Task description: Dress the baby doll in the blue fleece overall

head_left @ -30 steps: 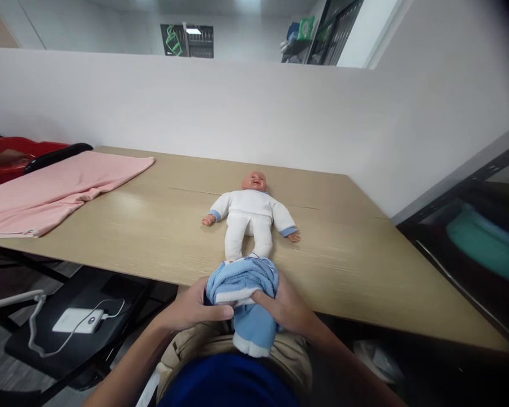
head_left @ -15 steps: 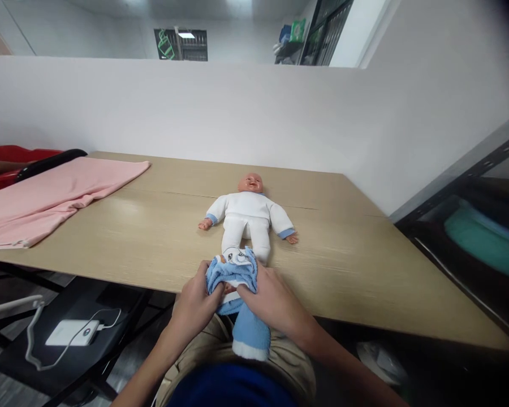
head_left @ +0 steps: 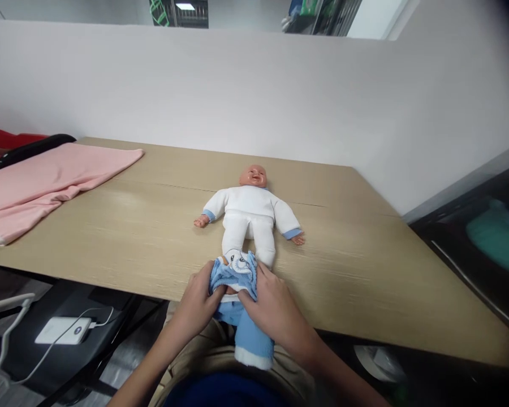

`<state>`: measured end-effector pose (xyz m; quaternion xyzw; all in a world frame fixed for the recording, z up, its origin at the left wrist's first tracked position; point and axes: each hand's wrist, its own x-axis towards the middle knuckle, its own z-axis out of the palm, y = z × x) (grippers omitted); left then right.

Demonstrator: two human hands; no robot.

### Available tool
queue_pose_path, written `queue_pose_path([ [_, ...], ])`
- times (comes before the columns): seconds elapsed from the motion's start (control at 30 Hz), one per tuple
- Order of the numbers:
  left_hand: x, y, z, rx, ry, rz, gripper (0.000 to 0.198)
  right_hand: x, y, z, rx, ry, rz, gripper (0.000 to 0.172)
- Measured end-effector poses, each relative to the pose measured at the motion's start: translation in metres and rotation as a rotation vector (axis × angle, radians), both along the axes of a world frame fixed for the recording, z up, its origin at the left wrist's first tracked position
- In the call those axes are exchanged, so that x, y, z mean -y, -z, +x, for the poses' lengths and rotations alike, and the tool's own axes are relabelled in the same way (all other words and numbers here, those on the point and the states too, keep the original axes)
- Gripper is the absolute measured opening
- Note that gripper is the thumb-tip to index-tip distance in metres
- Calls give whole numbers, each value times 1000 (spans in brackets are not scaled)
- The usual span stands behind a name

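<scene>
A baby doll (head_left: pixel 249 200) in a white top and white leggings lies on its back on the table (head_left: pixel 152 226), head away from me. Small blue doll pants (head_left: pixel 233 274) with a white animal face on the front are bunched at its feet. My left hand (head_left: pixel 200 294) pinches one side of the fabric, thumb hooked over the edge. On the opposite side, my right hand (head_left: pixel 269 297) grips it the same way. A little of the doll's skin shows in the opening between my thumbs. One white-cuffed blue leg hangs toward my lap.
A pink cloth (head_left: pixel 59 175) covers the table's left end, beside a red and black chair (head_left: pixel 29 148). Below, a dark seat holds a white power bank (head_left: pixel 63 330) with a cable. A white wall rises behind the table; a teal item (head_left: pixel 498 237) is at right.
My view has tilted down slightly. Both hands keep hold of the blue doll pants, whose position at the doll's feet is nearly the same.
</scene>
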<state>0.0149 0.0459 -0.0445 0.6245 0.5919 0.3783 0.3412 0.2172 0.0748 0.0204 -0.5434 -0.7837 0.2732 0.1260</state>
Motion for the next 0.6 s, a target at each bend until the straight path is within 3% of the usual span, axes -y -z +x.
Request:
queue_pose_path([
  [0.1,2,5,-1,110,-33,-6,25,-5,2,4,-52,-32,-29,53],
  [0.23,9,8,-1,318,18,-88,33,-6,9,14,-140,-75,-88,65],
  [0.43,11,9,3,445,-31,-44,45,-5,21,24,-177,12,-102,88],
  [0.6,10,8,2,491,-19,-54,47,-4,18,26,-231,22,-139,84],
])
